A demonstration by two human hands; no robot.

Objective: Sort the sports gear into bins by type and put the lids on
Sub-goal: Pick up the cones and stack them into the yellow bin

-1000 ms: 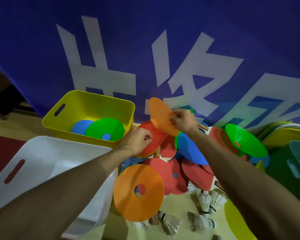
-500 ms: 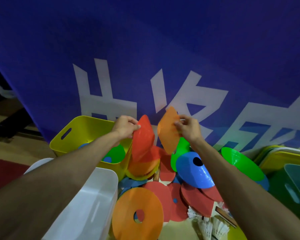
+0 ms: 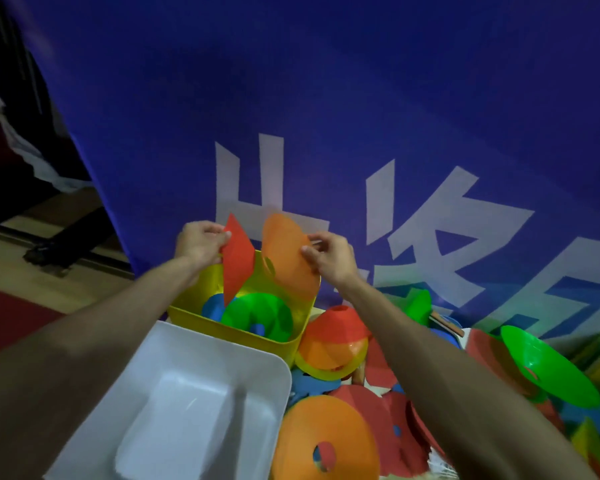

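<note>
I'm pinching a red cone [image 3: 238, 263] with my left hand [image 3: 200, 244] and an orange cone [image 3: 286, 261] with my right hand [image 3: 329, 261] over the yellow bin [image 3: 229, 331]; most of the gear pile [image 3: 326, 420] is lying unsorted.

We are looking at what is reading as a sports hall or a gym's storage corner. A pale wooden floor [image 3: 84, 282] is running along the left edge, with a red floor section [image 3: 11, 320] lying beside it. A tall blue banner [image 3: 326, 81] carrying large white characters [image 3: 250, 202] is standing as the backdrop, its dark foot [image 3: 56, 249] resting on the boards. Training gear is crowding the banner's base: a heap of disc cones [image 3: 333, 337] in red, orange, green and blue is spreading over the floor. A red disc cone [image 3: 238, 261] and an orange disc cone [image 3: 288, 271] are being held over a yellow bin [image 3: 236, 329], with a white bin [image 3: 205, 362] sitting just beside it
</note>
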